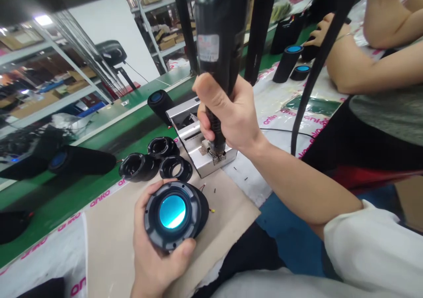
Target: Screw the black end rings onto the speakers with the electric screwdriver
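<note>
Cylinder [173,212]: black, held in front of the metal box [214,166] and to its left, over a brown sheet [112,232], blue end facing up.
Left grip [155,254]: curved around the cylinder, with thumb and fingers spread along its rim.
Right grip [228,113]: wrapped around the power screwdriver [218,29], above the metal box.
Power screwdriver: black, nearly upright, pointing down at the front edge of the metal box; contact impossible to tell.
Black rings [147,168]: three, loose, just left of the metal box.
Dark bits [246,178]: scattered just in front of the metal box, too small to identify.
Standing cylinder [161,105]: beyond the metal box, to its left.
Co-worker's hand [319,36]: well beyond the metal box, to its right.
</note>
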The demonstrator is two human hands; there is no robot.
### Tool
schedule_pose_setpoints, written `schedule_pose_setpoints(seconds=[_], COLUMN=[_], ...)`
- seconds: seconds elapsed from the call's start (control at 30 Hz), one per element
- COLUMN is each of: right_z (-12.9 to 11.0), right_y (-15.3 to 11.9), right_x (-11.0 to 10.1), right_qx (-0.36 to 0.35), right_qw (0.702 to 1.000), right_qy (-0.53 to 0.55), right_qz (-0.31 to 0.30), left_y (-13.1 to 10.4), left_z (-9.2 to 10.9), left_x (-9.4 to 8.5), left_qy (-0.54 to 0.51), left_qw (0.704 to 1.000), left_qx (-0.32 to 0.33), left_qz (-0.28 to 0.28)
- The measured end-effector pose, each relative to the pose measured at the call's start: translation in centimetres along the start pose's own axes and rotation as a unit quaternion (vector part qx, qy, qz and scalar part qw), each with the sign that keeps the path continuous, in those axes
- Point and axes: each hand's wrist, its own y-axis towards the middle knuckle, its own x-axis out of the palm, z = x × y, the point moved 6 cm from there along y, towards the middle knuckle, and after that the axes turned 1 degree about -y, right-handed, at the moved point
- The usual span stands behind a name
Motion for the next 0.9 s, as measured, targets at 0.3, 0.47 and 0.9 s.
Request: schedule_pose_setpoints(seconds=[0.3,0.47,0.9], right_z=[1.3,-2.4,0.6], right_y=[-1.8,-1.0,-1.2], right_x=[-0.2,-0.5,-0.3], right_qx=[0.074,-0.038,0.019], right_qw=[0.996,0.998,1.0], right_qy=[0.011,0.044,-0.011], right_qz=[-0.051,0.021,-0.02], left_y=[0.0,0.3,0.5], left_z=[-0.1,0.4,0.3], left_x=[0.2,0.5,0.7], left_qy=[-0.023,-0.031,-0.044], left_qw=[1.0,0.999,0.999], left_qx=[-0.009,0.004,0.0], left_qz=[0.004,-0.001,-0.011])
